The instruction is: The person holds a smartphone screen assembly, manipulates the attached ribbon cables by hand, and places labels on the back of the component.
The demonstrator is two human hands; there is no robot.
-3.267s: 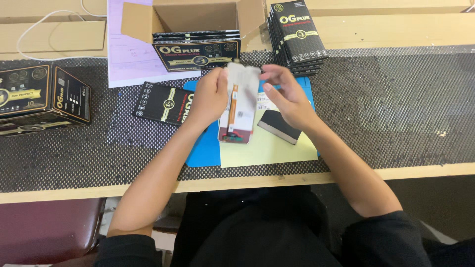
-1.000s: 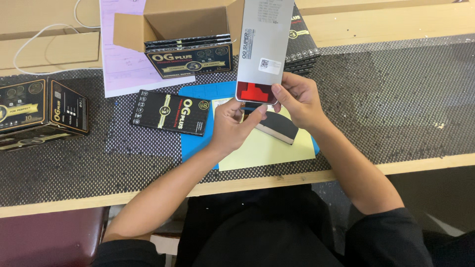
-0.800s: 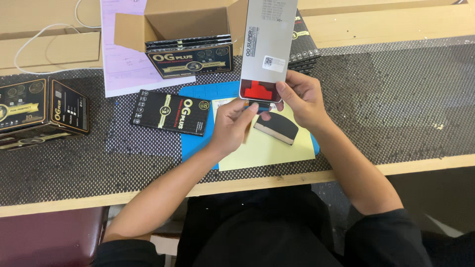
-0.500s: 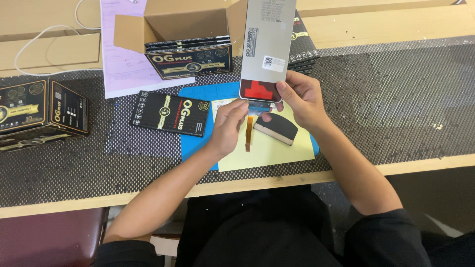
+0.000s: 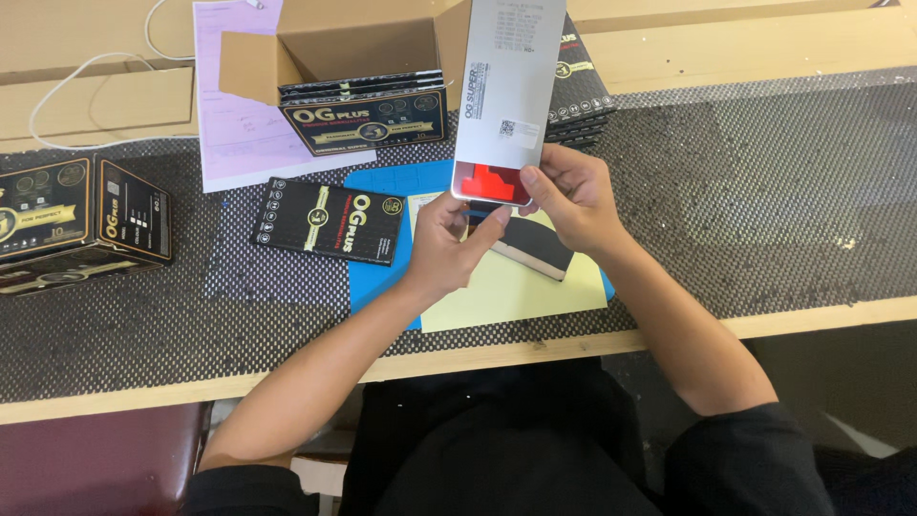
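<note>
I hold a flat silver-grey sleeve upright over the table, its open lower end showing a red insert. My right hand grips the sleeve's lower right corner. My left hand pinches the lower left edge, with the index finger stretched under the opening. Beneath my hands a dark block with a tan edge lies on a yellow sheet, which rests on a blue mat.
A black flat packet lies left of the mat. Behind it stands an open cardboard box of similar packets on a pale paper. There are black boxes at far left and a packet stack behind the sleeve. The wooden table edge is near me.
The thin brown strip that hung below my left hand is out of sight. My left fingers have moved up to the sleeve's lower opening. The sleeve has stayed upright in my right hand.
</note>
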